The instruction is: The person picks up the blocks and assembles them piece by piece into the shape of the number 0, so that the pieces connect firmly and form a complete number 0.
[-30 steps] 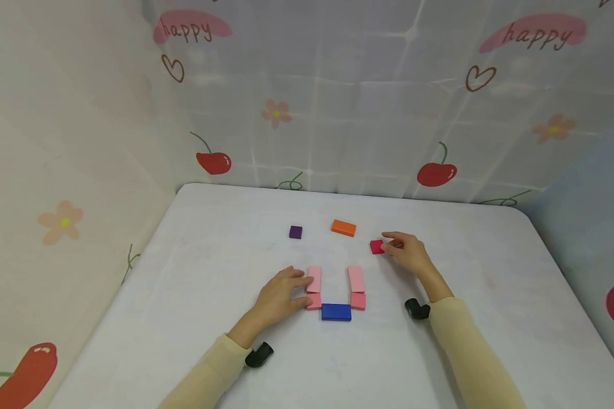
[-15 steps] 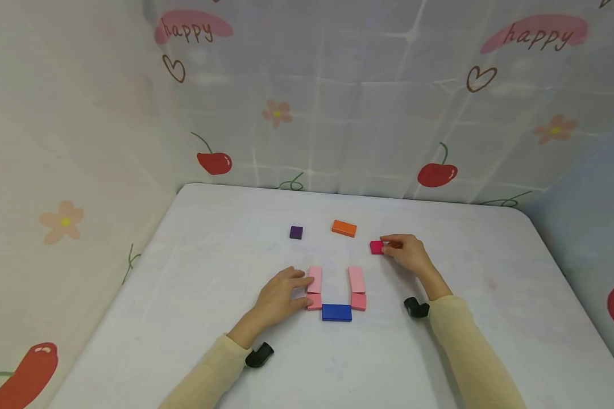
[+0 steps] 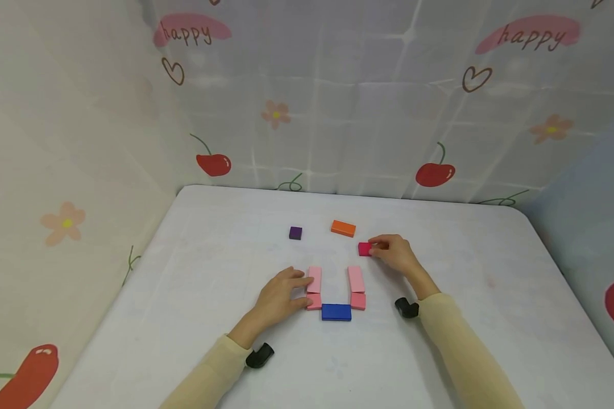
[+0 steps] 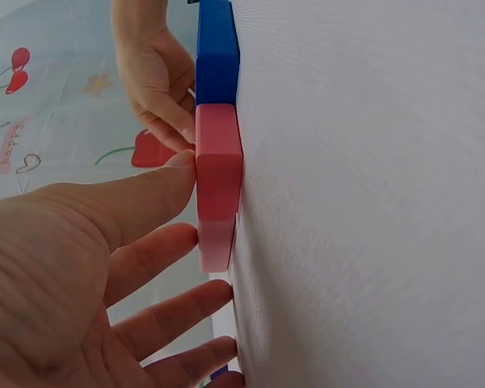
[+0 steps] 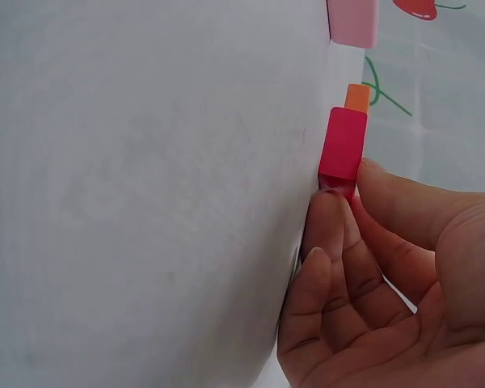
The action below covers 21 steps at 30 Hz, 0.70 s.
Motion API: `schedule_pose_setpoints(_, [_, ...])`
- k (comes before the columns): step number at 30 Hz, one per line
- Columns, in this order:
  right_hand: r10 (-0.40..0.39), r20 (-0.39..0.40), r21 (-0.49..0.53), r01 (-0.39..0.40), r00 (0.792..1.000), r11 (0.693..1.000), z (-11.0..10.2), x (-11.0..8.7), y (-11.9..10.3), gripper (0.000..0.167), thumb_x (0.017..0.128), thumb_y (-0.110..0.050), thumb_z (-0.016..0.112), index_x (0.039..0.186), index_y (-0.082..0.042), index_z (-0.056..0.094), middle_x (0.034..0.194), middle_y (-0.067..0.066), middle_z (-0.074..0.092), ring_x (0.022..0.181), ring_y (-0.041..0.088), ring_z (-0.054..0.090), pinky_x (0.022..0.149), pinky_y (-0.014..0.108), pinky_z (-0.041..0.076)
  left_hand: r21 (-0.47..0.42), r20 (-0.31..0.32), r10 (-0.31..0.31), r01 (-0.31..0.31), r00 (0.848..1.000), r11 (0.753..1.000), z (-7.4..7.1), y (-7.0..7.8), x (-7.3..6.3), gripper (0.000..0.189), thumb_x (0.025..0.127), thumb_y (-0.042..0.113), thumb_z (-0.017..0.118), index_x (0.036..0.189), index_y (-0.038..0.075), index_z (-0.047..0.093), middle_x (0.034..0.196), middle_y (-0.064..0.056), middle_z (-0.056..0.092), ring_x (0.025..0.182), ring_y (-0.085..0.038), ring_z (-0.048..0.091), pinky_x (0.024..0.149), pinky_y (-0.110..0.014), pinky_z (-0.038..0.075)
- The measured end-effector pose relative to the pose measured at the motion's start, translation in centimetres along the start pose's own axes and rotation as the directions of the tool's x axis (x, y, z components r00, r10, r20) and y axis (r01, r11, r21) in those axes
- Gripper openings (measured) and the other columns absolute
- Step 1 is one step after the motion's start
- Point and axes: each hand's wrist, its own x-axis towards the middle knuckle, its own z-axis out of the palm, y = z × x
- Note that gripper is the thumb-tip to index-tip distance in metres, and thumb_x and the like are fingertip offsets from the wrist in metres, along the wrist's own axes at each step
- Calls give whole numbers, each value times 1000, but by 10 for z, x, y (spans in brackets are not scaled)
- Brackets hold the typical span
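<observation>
My right hand (image 3: 398, 255) pinches a crimson block (image 3: 364, 249) between thumb and fingers, low over or on the table; the right wrist view shows the block (image 5: 343, 144) at the fingertips. My left hand (image 3: 280, 294) rests its thumb on a darker pink block (image 3: 314, 301) and its index finger on the light pink block (image 3: 314, 278) behind it, the other fingers spread. To the right stands a matching pair, a light pink block (image 3: 355, 279) and a darker pink block (image 3: 358, 301). A blue block (image 3: 336, 312) lies between the front ends of the two pairs.
Farther back on the white table (image 3: 210, 244) lie an orange block (image 3: 343, 228) and a small dark purple block (image 3: 295, 233). A printed curtain (image 3: 337, 113) hangs behind the table's far edge. Each wrist carries a black camera (image 3: 259, 355).
My right hand has moved left with the crimson block, bringing it nearer the right pink pair. The left hand and the other blocks have stayed put.
</observation>
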Motion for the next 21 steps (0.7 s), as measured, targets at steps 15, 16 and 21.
schedule_pose_setpoints(15, [-49, 41, 3, 49, 998, 999, 15, -3, -11, 30, 91, -14, 67, 120, -5, 68, 102, 13, 68, 92, 24, 58, 77, 32, 51, 4, -5, -5, 5, 1000, 1000, 1, 0, 0, 44, 84, 24, 76, 127, 14, 67, 132, -13, 60, 137, -37, 43, 108, -55, 38])
schedule_pose_setpoints(16, [-53, 39, 0, 53, 998, 999, 16, -4, -11, 30, 91, -14, 67, 120, -5, 68, 102, 13, 68, 92, 24, 58, 77, 32, 51, 3, -5, -4, 4, 1000, 1000, 1, 0, 0, 44, 84, 24, 76, 127, 14, 67, 132, -13, 60, 137, -37, 43, 108, -55, 38])
schedule_pose_setpoints(21, [-70, 45, -5, 70, 997, 998, 17, -6, -12, 29, 91, -14, 67, 119, -6, 69, 101, 12, 68, 91, 23, 58, 78, 33, 50, 3, -5, 0, 0, 1000, 1000, 1, 0, 0, 45, 84, 24, 77, 127, 14, 67, 132, -14, 61, 136, -38, 43, 108, -56, 38])
